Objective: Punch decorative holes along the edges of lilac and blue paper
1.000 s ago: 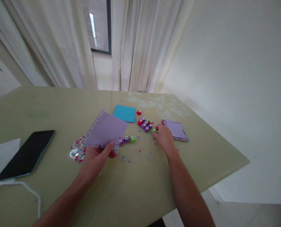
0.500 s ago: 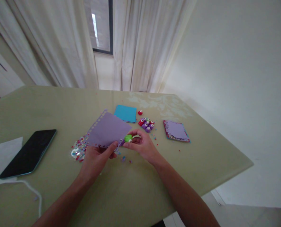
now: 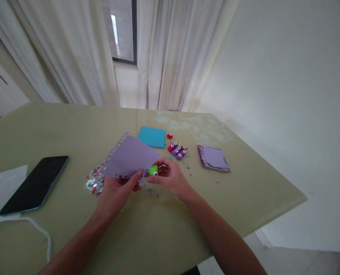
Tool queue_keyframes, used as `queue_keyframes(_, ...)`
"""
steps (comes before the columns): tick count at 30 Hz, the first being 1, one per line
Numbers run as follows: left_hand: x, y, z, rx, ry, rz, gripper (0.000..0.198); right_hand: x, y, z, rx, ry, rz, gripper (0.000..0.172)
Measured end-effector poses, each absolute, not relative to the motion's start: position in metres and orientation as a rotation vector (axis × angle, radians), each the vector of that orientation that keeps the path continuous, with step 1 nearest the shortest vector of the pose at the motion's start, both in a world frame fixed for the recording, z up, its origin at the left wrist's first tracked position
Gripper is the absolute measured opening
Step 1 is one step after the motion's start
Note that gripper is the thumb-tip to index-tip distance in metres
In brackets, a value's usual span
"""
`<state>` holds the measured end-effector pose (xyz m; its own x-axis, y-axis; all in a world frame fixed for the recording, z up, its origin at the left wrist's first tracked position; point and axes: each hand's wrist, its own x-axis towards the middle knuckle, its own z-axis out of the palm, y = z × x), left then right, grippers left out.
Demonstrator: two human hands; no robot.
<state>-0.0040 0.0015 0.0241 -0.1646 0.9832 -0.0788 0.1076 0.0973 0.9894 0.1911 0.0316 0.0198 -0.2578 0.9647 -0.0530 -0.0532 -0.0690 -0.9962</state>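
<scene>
My left hand [image 3: 116, 191] pinches the lower right edge of a purple paper sheet [image 3: 129, 154], thumb on top. Rows of small holes run along the sheet's left and lower edges. In the fingers of my right hand [image 3: 171, 176] is a small green figure with bulging white eyes [image 3: 153, 170], close to the paper's right corner. A bit of purple with an eye shows between the green figure and my left thumb, mostly hidden. Beyond my right hand several similar purple, red and green eyed figures [image 3: 178, 151] are clustered, with a single red one [image 3: 170, 136] behind them.
Coloured confetti [image 3: 94, 177] is heaped left of the paper, with a shiny clear round thing in it. A blue paper stack [image 3: 152, 137] lies behind, a hole-edged paper stack [image 3: 214, 157] at right. A dark tablet [image 3: 36, 185], white paper [image 3: 0, 194] and white cable [image 3: 41, 231] lie left.
The green figure has shifted slightly left and down with my right fingers, and its eye has turned more towards me. My left hand and the purple sheet have hardly moved.
</scene>
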Motion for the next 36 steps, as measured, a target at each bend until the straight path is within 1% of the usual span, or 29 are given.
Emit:
queue_keyframes(8, -0.003, 0.0, 0.029, 1.183, 1.445, 1.183, 0.036, 0.191, 0.034, 0.015, -1.069, -1.331, 1.461, 0.06)
queue_keyframes(14, -0.001, -0.002, 0.026, 1.205, 1.458, 1.201, 0.034, 0.19, 0.034, 0.017, -1.049, -1.249, 1.523, 0.053)
queue_keyframes(17, -0.001, -0.002, 0.024, 1.224, 1.448, 1.154, 0.037, 0.191, 0.034, 0.019, -1.03, -1.185, 1.595, 0.049)
queue_keyframes(22, -0.001, -0.001, 0.017, 1.27, 1.425, 1.098, 0.037, 0.193, 0.034, 0.02, -0.992, -1.162, 1.612, 0.045)
queue_keyframes(25, -0.003, 0.0, 0.012, 1.265, 1.408, 1.109, 0.038, 0.194, 0.036, 0.018, -0.976, -1.169, 1.645, 0.045)
queue_keyframes(28, -0.003, 0.001, 0.011, 1.283, 1.421, 1.1, 0.038, 0.194, 0.036, 0.016, -1.002, -1.163, 1.674, 0.05)
queue_keyframes(31, -0.001, 0.001, 0.016, 1.276, 1.396, 1.103, 0.035, 0.193, 0.035, 0.015, -1.029, -1.195, 1.691, 0.055)
queue_keyframes(36, 0.002, 0.0, 0.024, 1.261, 1.368, 1.134, 0.031, 0.189, 0.033, 0.018, -1.04, -1.169, 1.69, 0.058)
